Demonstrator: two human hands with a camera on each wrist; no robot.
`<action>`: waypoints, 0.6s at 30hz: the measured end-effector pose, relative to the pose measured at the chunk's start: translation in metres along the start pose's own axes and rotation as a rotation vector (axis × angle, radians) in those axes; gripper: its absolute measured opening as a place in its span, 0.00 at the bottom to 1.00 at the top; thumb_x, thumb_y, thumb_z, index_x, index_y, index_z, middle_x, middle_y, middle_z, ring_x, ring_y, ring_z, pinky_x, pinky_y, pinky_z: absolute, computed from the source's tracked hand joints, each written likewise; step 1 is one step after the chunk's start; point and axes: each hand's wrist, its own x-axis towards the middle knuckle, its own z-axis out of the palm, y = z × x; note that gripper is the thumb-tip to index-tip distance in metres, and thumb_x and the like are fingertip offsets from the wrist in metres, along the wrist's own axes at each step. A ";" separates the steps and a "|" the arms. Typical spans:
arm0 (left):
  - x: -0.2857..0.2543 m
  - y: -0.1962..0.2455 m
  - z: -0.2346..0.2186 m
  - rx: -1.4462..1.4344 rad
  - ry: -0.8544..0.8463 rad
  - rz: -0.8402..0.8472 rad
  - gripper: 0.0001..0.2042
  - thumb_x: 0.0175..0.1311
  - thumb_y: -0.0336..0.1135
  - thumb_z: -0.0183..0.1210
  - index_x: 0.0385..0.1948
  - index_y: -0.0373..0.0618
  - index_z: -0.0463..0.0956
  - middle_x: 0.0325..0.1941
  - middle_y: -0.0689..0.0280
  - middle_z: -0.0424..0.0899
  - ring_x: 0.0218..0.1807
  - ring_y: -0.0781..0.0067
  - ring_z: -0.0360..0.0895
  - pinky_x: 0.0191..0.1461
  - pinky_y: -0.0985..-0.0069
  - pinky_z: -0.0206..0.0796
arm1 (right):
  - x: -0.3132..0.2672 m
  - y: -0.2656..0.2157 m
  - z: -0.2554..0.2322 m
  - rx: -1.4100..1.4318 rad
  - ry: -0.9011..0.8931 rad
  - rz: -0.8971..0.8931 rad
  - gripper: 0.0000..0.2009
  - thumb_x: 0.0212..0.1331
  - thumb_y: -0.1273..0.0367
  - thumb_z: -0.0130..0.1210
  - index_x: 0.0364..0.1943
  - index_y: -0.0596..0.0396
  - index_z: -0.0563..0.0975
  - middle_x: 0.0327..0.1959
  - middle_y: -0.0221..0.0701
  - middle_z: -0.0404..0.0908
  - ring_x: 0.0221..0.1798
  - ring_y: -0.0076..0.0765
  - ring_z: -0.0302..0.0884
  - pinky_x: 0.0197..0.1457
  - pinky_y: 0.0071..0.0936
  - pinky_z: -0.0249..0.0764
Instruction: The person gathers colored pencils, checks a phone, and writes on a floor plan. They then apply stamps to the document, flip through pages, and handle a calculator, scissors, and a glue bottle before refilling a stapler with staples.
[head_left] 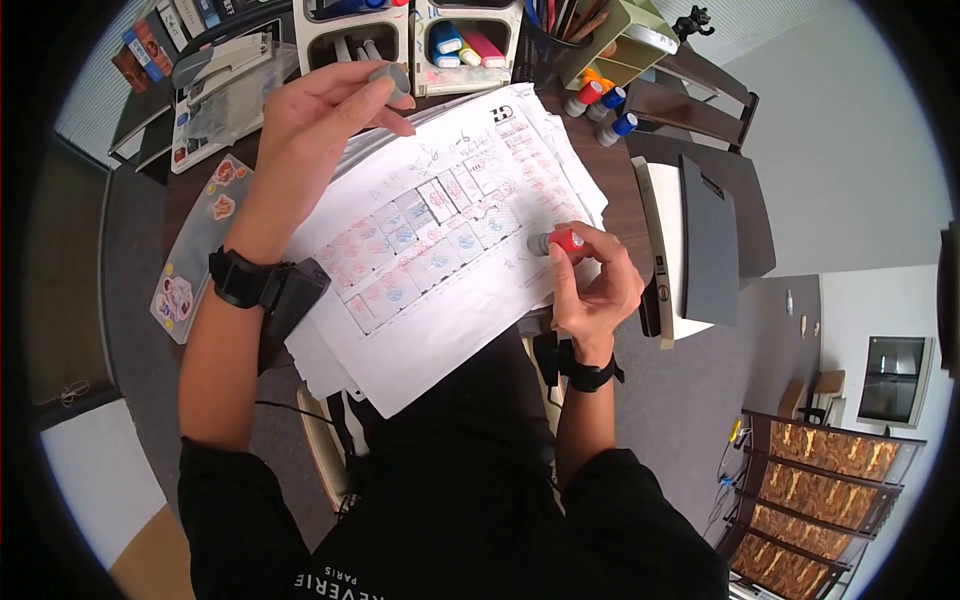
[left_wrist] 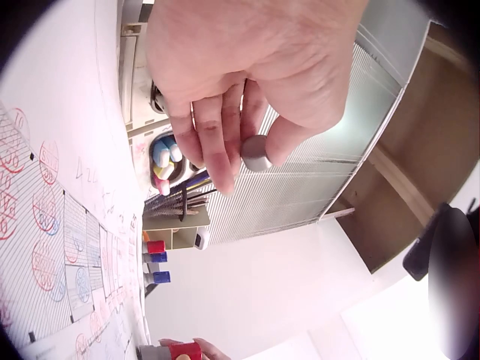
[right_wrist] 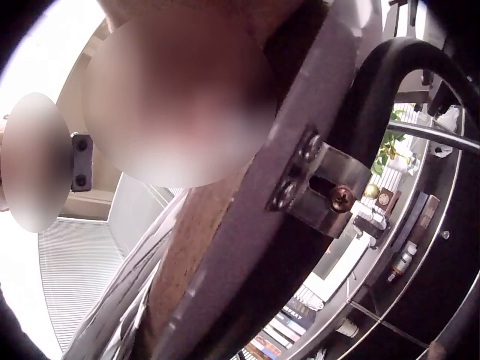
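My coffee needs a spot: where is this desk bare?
A bare strip of desk lies between the papers and the gray-lidded machine, nearer than the red- and blue-topped tubes; it looks narrow for coffee. The far side is crowded with white holders and a pen cup.

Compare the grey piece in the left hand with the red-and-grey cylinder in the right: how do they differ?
The grey piece shows only grey; the red-and-grey cylinder shows two colours. The grey piece is short and cap-like, while the red-and-grey cylinder is longer. The grey piece is near the desk organiser; the red-and-grey cylinder is over the papers. Both are rounded and finger-held.
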 end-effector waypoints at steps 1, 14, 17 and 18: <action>0.000 0.000 0.000 -0.001 -0.007 0.003 0.17 0.73 0.34 0.56 0.55 0.29 0.76 0.50 0.58 0.84 0.48 0.67 0.82 0.54 0.67 0.75 | 0.000 0.000 0.000 0.004 -0.006 0.000 0.13 0.46 0.81 0.67 0.37 0.62 0.80 0.32 0.38 0.87 0.23 0.25 0.77 0.29 0.18 0.72; 0.000 -0.001 -0.001 -0.061 -0.012 0.042 0.17 0.71 0.32 0.59 0.56 0.32 0.75 0.44 0.54 0.87 0.45 0.63 0.87 0.61 0.66 0.72 | 0.010 -0.012 -0.003 -0.124 -0.158 -0.049 0.12 0.47 0.80 0.68 0.38 0.63 0.80 0.33 0.42 0.86 0.27 0.33 0.84 0.27 0.22 0.78; -0.002 0.003 -0.002 0.004 -0.078 0.049 0.18 0.74 0.35 0.55 0.58 0.32 0.75 0.49 0.58 0.85 0.46 0.65 0.83 0.55 0.68 0.73 | 0.009 -0.012 -0.004 -0.136 -0.213 -0.036 0.12 0.48 0.80 0.68 0.38 0.62 0.81 0.33 0.42 0.86 0.27 0.33 0.84 0.27 0.22 0.77; -0.002 0.003 -0.002 0.002 -0.077 0.044 0.18 0.74 0.35 0.55 0.58 0.32 0.75 0.49 0.58 0.85 0.46 0.65 0.83 0.55 0.68 0.73 | 0.005 -0.008 -0.002 -0.110 -0.202 -0.051 0.12 0.48 0.80 0.68 0.38 0.63 0.80 0.34 0.42 0.86 0.27 0.32 0.84 0.26 0.22 0.77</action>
